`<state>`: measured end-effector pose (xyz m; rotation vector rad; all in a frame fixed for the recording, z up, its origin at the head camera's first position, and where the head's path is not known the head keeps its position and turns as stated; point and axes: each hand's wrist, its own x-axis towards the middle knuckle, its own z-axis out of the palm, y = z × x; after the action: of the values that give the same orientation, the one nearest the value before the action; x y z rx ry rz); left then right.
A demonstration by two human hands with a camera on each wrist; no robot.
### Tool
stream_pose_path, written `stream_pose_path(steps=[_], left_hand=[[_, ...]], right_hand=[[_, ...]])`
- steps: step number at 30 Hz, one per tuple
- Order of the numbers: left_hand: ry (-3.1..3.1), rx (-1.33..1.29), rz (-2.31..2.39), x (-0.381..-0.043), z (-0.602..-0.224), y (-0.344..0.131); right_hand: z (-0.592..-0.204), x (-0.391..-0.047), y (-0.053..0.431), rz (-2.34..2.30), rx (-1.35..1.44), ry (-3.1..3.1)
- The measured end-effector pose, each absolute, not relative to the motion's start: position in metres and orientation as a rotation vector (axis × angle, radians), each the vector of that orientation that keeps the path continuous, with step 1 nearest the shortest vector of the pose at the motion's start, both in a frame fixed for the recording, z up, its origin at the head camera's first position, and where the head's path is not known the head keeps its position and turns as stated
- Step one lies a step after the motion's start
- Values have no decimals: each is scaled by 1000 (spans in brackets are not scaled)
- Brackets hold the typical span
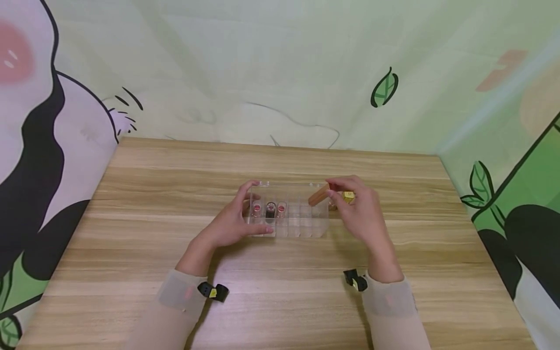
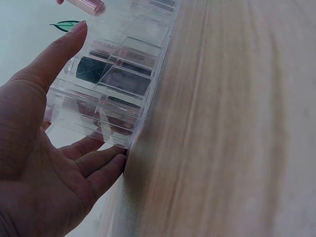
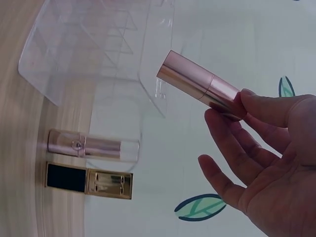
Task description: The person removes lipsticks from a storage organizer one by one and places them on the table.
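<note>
A clear plastic lipstick organizer stands on the table, with several lipsticks upright in its left compartments. My left hand holds the organizer's left end, thumb along the front and fingers around the side. Between thumb and fingertips, my right hand pinches a shiny rose-gold lipstick tube, tilted above the organizer's right compartments. Below that hand in the right wrist view, another rose-gold lipstick with a clear end stands beside a black-and-gold lipstick. Both are outside the organizer, close to its right end.
The wood-grain table extends around the organizer. Behind it rises a pale green printed backdrop, and similar printed panels flank the left and right table edges. A dark strap device sits at the left wrist.
</note>
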<state>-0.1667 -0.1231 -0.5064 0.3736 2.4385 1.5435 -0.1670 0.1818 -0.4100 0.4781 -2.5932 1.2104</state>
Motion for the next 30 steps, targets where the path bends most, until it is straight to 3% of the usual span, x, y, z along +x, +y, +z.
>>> stream_pose_path(steps=[30], left_hand=[[2421,388,1556,-168,-506,-124]], right_hand=[[-407,-175,214,1221,291,-2500]])
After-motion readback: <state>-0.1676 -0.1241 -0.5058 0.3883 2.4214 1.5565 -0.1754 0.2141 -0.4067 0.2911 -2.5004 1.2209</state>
